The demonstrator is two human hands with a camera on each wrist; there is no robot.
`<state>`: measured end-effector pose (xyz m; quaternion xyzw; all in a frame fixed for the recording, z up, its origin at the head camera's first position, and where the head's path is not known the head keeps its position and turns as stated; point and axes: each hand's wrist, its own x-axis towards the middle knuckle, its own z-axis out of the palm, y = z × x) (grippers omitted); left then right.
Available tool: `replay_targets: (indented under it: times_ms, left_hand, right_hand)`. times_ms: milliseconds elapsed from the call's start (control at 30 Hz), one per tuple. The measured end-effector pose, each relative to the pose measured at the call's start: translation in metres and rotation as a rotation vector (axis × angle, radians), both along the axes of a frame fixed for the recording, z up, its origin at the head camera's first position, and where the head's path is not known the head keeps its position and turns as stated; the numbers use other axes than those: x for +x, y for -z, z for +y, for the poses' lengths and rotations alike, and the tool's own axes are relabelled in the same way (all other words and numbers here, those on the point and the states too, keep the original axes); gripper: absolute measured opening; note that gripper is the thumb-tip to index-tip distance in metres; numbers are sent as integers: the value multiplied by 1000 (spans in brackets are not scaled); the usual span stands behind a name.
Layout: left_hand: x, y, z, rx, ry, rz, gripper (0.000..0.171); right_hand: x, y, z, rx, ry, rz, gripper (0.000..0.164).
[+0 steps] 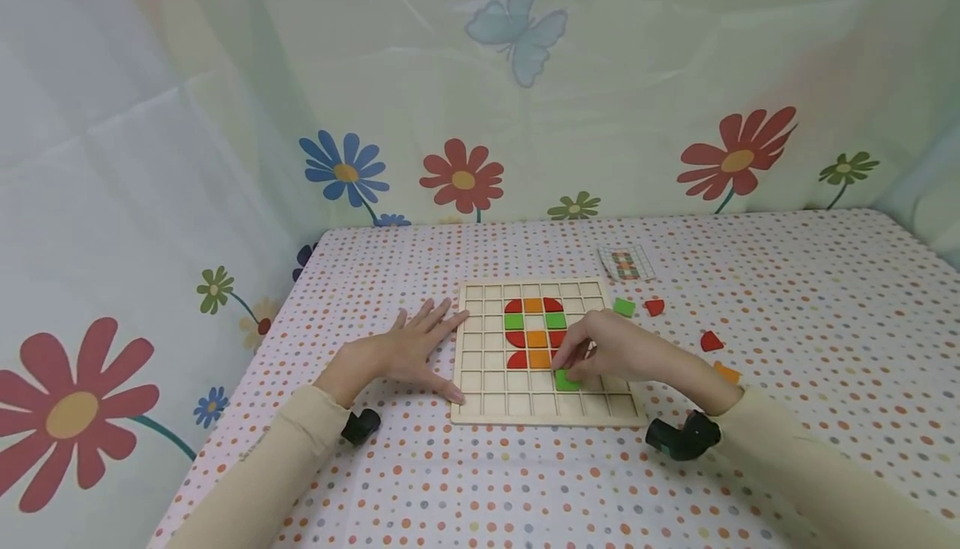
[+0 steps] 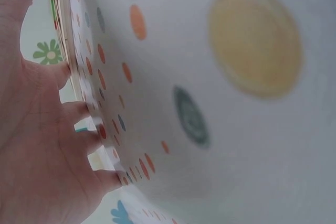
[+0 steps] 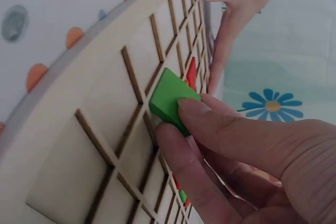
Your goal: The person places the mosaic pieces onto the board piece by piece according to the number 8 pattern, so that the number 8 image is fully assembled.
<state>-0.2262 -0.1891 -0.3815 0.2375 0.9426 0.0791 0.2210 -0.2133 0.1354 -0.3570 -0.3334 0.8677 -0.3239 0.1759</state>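
Note:
A wooden grid board (image 1: 483, 405) lies on the table, with red, orange and green tiles set in its middle cells. My right hand (image 1: 611, 349) pinches a green square tile (image 3: 172, 97) between thumb and fingers, right at the board's lower cells in the right wrist view. My left hand (image 1: 412, 353) is spread flat at the board's left side, its thumb and forefinger touching the edge. In the left wrist view its other fingertips (image 2: 108, 180) rest on the dotted cloth.
Right of the board lie a loose green tile (image 1: 623, 306), two red rounded tiles (image 1: 711, 341) and an orange tile (image 1: 727, 372). A small pattern card (image 1: 627, 263) sits behind them. A dotted cloth (image 1: 525, 491) covers the table, and a flowered curtain (image 1: 630, 99) hangs behind.

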Motion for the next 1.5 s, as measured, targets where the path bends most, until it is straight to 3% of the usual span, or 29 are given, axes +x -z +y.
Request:
replay_targets:
  times_ms: [500,867,1500]
  left_hand:
    - [0,0,-1,17,-4,-8,122]
    - [1,1,-1,43,-19,-13,123]
    - [1,1,-1,24,-15,0,123]
  right_hand:
    - [17,7,-10,29,91,139,22]
    - [25,7,-15,127,69,261,23]
    - [29,8,-14,134,76,252,24]
